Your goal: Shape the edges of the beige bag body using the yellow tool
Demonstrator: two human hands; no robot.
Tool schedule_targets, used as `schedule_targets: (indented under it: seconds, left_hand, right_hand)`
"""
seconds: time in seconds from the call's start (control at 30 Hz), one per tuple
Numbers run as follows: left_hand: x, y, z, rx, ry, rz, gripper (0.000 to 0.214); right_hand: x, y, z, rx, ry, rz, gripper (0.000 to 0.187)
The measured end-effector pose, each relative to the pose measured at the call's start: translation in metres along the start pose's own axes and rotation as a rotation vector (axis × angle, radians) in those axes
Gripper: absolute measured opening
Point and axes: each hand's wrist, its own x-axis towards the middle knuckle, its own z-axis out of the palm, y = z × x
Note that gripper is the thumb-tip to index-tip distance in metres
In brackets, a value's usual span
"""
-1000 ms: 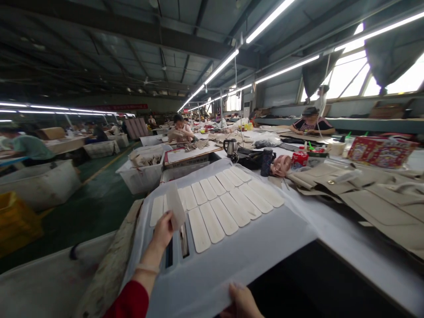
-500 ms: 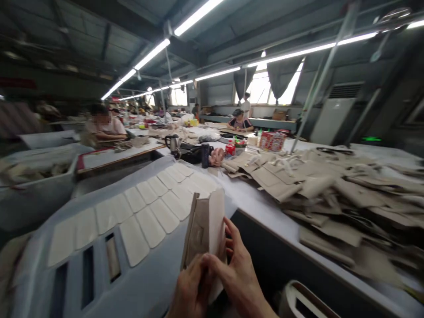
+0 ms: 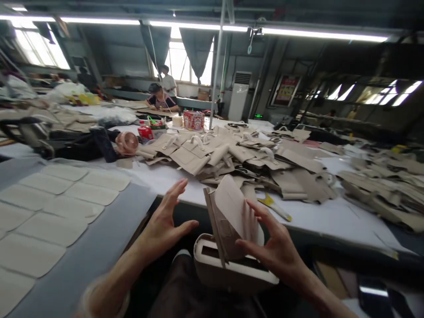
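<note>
My right hand (image 3: 271,238) grips a folded beige leather bag piece (image 3: 232,221), thumb in front and fingers along its right edge. The piece stands tilted, its pale rounded panel facing me, a brown inner side and several layered folds showing. Its lower end is at the slotted top of a beige box-shaped bag body (image 3: 228,278) in front of my lap; how deep it reaches is hidden. My left hand (image 3: 168,221) is open to the left of the piece, fingers spread, touching nothing.
Pale rounded panels (image 3: 53,225) lie in rows on the grey surface at left. Beige bag parts (image 3: 215,154) are heaped on the white table, with a yellow-handled tool (image 3: 273,205) near its edge. A pink fan (image 3: 127,143) and red bottle (image 3: 145,130) stand behind. Two people are farther back.
My view has swung right. The bag piece has moved from beside the panel rows to the box-shaped body. My left hand has let go of it and opened; my right still holds it.
</note>
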Motion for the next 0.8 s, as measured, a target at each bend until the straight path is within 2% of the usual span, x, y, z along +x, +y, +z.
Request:
schedule_targets:
  seconds: [0.1, 0.23, 0.3, 0.37, 0.43, 0.57, 0.7, 0.8]
  left_hand:
    - [0.018, -0.008, 0.03, -0.151, -0.143, -0.083, 0.085]
    - [0.028, -0.011, 0.058, -0.198, -0.209, -0.05, 0.086]
    - [0.031, -0.009, 0.063, -0.185, -0.275, -0.024, 0.069]
    - [0.031, -0.005, 0.063, -0.151, -0.329, -0.023, 0.038]
    - [0.026, -0.002, 0.059, -0.112, -0.336, -0.04, 0.018]
    - [0.003, -0.005, 0.058, -0.033, -0.294, -0.112, 0.017]
    - [-0.02, -0.018, 0.075, 0.0, -0.31, -0.149, 0.022]
    - [-0.033, -0.027, 0.091, 0.05, -0.341, -0.132, 0.015]
  right_hand:
    - [-0.012, 0.016, -0.008, -0.069, -0.009, -0.037, 0.08]
    - [-0.02, 0.031, -0.01, -0.09, -0.029, -0.086, 0.08]
    - [-0.019, 0.035, -0.012, -0.091, -0.032, -0.121, 0.081]
    - [-0.018, 0.038, -0.013, -0.105, -0.04, -0.159, 0.082]
    - [-0.018, 0.041, -0.014, -0.121, -0.051, -0.191, 0.081]
    - [-0.025, 0.047, -0.008, -0.141, -0.07, -0.159, 0.083]
    - [-0.038, 0.053, 0.001, -0.216, -0.094, -0.116, 0.079]
    - [-0.043, 0.056, 0.004, -0.348, -0.154, -0.127, 0.072]
